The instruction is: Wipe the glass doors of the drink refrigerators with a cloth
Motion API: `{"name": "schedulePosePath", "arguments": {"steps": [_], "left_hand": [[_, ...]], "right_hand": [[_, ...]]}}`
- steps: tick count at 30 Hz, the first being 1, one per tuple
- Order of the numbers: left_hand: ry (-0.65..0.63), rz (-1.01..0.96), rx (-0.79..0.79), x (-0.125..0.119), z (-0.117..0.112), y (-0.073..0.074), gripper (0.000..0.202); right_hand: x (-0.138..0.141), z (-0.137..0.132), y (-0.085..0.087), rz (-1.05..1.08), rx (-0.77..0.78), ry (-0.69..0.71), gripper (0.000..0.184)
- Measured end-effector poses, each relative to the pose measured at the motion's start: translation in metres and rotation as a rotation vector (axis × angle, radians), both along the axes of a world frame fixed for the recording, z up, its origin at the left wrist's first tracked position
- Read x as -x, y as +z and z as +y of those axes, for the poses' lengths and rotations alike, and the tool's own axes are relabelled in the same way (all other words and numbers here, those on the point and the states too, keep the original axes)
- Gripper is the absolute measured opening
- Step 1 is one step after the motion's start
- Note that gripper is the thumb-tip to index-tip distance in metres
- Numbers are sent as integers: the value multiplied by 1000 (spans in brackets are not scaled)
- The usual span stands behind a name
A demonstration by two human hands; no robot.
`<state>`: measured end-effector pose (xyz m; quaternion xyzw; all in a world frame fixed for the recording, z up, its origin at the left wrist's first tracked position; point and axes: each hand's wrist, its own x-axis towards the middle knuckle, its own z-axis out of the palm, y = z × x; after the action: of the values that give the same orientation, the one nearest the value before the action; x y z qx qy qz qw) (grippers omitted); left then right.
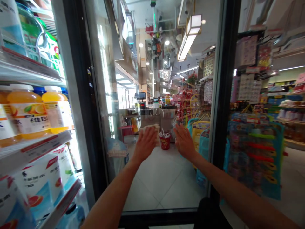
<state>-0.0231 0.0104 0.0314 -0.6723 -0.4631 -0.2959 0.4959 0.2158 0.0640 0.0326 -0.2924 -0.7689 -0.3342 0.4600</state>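
A glass door [145,194] in a black frame stands in front of me, swung out beside a lit drinks cooler. My left hand [145,143] presses a pale cloth [157,129] against the pane, with the fingers stretched over it. Most of the cloth is hidden under that hand; its edge shows past the fingertips. To the right, my right hand [184,142] lies with its fingers extended at the glass and nothing visible in it. Both arms reach forward from the lower edge of the view.
Cooler shelves at the left hold orange drink bottles [28,109] and white-and-blue cartons [41,183]. Through or reflected in the glass show a red bucket [165,143], a counter and a tiled floor. Right of the door hang packaged goods [257,152] on a rack.
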Motion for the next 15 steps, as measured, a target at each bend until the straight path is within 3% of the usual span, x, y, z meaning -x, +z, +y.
{"name": "schedulePosePath", "arguments": {"steps": [2, 3, 7, 9, 11, 14, 15], "left_hand": [[-43, 165, 76, -6, -1, 2, 51], [-33, 121, 49, -3, -1, 4, 51], [109, -502, -219, 26, -1, 16, 55], [153, -677, -278, 24, 1, 20, 59], [111, -499, -203, 6, 2, 20, 57], [-59, 140, 58, -30, 2, 18, 53], [-90, 269, 116, -36, 2, 19, 52]], "right_hand": [[-4, 3, 1, -2, -21, -2, 63], [-8, 4, 2, 8, -31, -7, 63], [-21, 8, 6, 53, -31, -29, 65], [-20, 6, 5, 56, -13, -28, 64], [-15, 3, 2, 31, -4, -16, 62], [-6, 0, -2, -39, -23, 0, 58], [-5, 0, -2, -49, -34, -5, 57]]}}
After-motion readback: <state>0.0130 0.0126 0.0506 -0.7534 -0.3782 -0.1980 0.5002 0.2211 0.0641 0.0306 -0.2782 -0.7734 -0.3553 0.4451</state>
